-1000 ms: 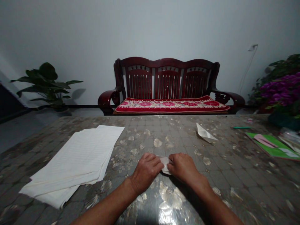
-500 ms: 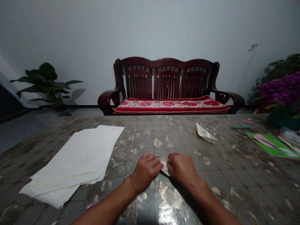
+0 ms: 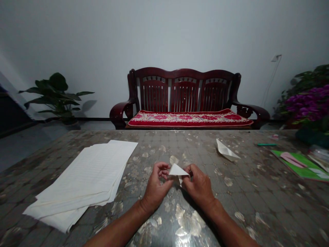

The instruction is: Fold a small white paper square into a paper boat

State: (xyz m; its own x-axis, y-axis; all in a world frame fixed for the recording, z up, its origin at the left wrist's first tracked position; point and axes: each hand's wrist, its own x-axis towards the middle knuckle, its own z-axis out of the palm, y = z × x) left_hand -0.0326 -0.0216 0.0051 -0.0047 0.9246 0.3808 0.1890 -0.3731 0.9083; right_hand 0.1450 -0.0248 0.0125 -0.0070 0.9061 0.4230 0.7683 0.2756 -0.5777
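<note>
A small piece of folded white paper [image 3: 178,170] is raised a little above the table between my hands, one triangular flap facing up. My right hand [image 3: 199,183] pinches it at its right end, thumb below and curled fingers behind. At its left corner is my left hand [image 3: 157,181], thumb and loosely bent fingers apart; whether they touch the paper I cannot tell. Farther right on the table lies a folded paper boat [image 3: 226,151], tilted on its side.
A stack of white paper sheets [image 3: 87,175] lies at left on the patterned table [image 3: 144,219]. At right are a green pen [image 3: 266,144], a green booklet [image 3: 295,164] and purple flowers [image 3: 308,106]. A wooden bench [image 3: 183,92] stands beyond the table, and a leafy plant [image 3: 58,92] stands back left.
The folded paper has come up from the tabletop and turned, now showing a triangular flap. My left hand has loosened and its fingers spread; my right hand still grips the paper.
</note>
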